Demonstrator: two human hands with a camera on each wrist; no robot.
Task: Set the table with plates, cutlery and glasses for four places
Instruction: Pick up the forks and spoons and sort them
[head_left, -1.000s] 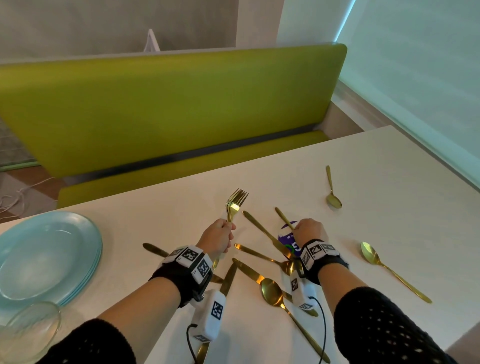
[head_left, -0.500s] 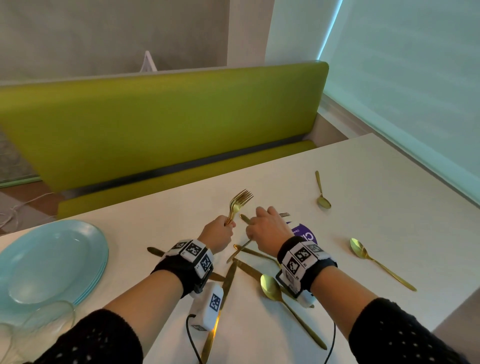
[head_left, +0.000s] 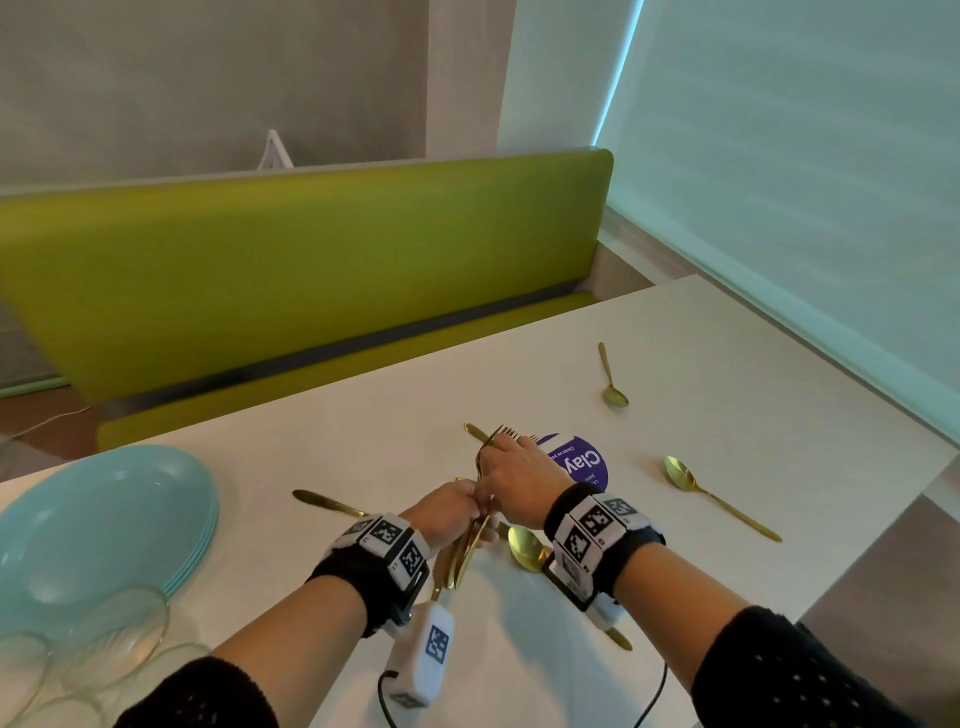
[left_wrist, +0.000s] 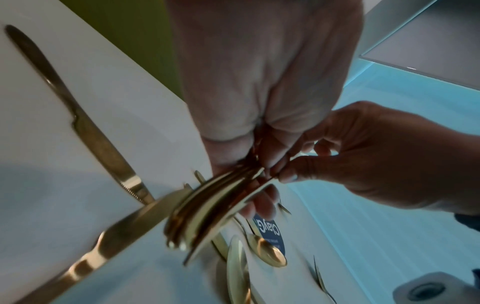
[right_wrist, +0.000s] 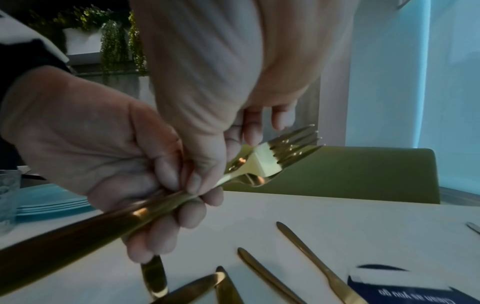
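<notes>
Fingers of the left hand (right_wrist: 103, 148) curl round the handles of a bundle of gold forks (right_wrist: 270, 160), tines pointing toward 1 o'clock in the head view; the right hand (head_left: 514, 475) pinches the bundle just beyond the left fist, thumb and fingertips closed on the fork necks (exact fork count cannot be told). Both hands sit above the white table (head_left: 727, 395) near its centre. Loose gold knives (left_wrist: 78, 123) lie beneath and at 9 o'clock of the hands. Three gold spoons rest on the table: one (head_left: 524, 545) touching distance below the right wrist, one (head_left: 717, 496) at 3 o'clock, one (head_left: 612, 379) at 1 o'clock. Stacked teal plates (head_left: 104, 525) lie at 9 o'clock, with clear glasses (head_left: 88, 654) at 8 o'clock. A purple round label (head_left: 576, 460) lies beside the right hand.
</notes>
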